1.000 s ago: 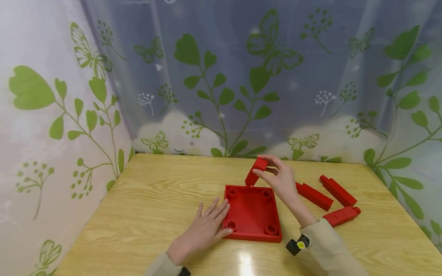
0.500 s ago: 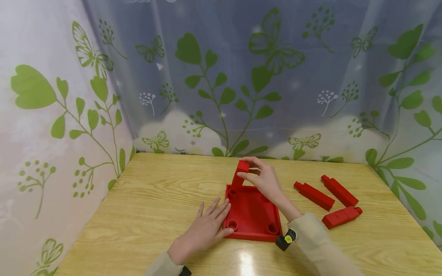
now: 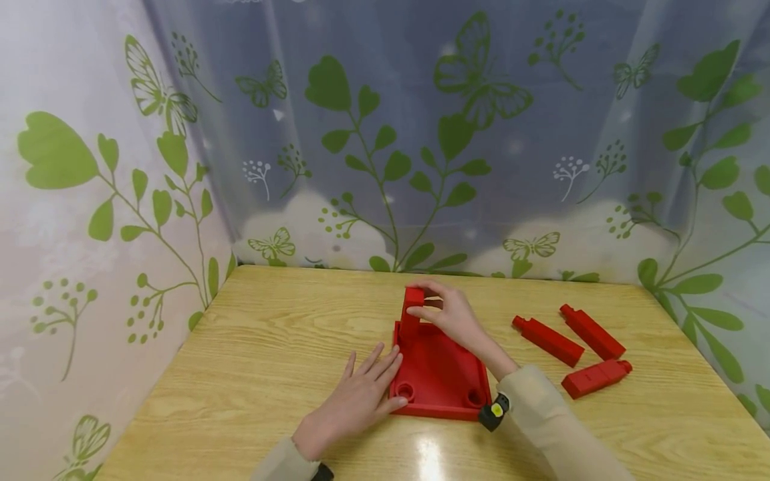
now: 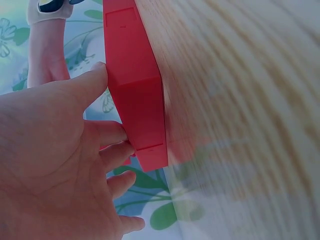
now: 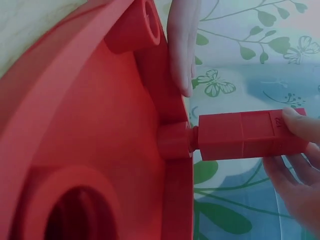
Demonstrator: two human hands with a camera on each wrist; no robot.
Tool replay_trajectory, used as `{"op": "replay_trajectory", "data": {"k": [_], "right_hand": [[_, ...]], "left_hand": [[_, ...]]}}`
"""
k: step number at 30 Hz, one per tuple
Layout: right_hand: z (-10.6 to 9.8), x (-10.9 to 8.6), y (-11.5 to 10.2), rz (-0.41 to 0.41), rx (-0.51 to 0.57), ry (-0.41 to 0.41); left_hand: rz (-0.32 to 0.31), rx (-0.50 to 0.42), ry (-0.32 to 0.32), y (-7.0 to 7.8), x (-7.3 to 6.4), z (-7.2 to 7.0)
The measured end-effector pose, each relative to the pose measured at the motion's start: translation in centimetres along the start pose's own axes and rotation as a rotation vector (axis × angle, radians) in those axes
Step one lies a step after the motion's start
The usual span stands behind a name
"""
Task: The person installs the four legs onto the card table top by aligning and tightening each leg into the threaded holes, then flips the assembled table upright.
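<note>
A red square toy tabletop (image 3: 442, 371) lies upside down on the wooden table, with raised rims and a round socket in each corner. My right hand (image 3: 455, 321) pinches a red table leg (image 3: 411, 321) near its upper end, between thumb and fingers. The leg stands nearly upright over the far left corner. In the right wrist view, its narrow knobbed end meets the mouth of the socket (image 5: 175, 140), and part of the neck still shows. My left hand (image 3: 359, 404) lies along the left side of the tabletop, fingers spread and touching the rim (image 4: 135, 60).
Right of the tabletop, three more red legs with knobbed ends lie on the wood: one in front (image 3: 595, 379), one behind it to the left (image 3: 549, 341) and one farthest back (image 3: 592, 332). A patterned curtain (image 3: 385, 200) hangs behind the wooden table (image 3: 271, 334).
My right hand has carried the leg leftward from above the tabletop's far edge to the far left socket, turning it more upright and lowering it. The left hand has stayed in place.
</note>
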State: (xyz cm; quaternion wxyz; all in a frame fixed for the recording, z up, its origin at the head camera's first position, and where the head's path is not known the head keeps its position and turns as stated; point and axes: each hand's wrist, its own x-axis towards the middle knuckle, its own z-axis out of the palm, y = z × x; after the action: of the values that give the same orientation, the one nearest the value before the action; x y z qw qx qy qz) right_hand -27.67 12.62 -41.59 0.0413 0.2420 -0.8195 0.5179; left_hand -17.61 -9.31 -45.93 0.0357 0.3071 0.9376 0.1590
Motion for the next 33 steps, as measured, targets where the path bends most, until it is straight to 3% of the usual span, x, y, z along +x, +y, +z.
{"op": "replay_trajectory", "data": {"k": [7,13,17,21,28,33], "right_hand": [[-0.4,0.2,0.1,-0.045,0.028,-0.097],[-1.4,1.0,0.9,-0.136,0.078,-0.271],[-2.3,1.4,1.1,-0.141,0.109,-0.395],[-2.7,1.5,0.9,-0.125,0.123,-0.452],[-2.6,1.5,0.9,-0.074,0.146,-0.447],[-1.7,1.6,0.9,-0.038,0.100,-0.295]], "left_hand": [[-0.003,0.008,-0.005,-0.1,0.1,0.1],[-0.006,0.006,-0.011,-0.1,0.1,0.1],[-0.007,0.001,-0.015,-0.2,0.1,0.3],[-0.010,-0.001,-0.018,-0.2,0.1,0.3],[-0.006,0.007,-0.014,-0.2,0.1,0.2],[-0.003,0.011,-0.009,-0.2,0.1,0.2]]}}
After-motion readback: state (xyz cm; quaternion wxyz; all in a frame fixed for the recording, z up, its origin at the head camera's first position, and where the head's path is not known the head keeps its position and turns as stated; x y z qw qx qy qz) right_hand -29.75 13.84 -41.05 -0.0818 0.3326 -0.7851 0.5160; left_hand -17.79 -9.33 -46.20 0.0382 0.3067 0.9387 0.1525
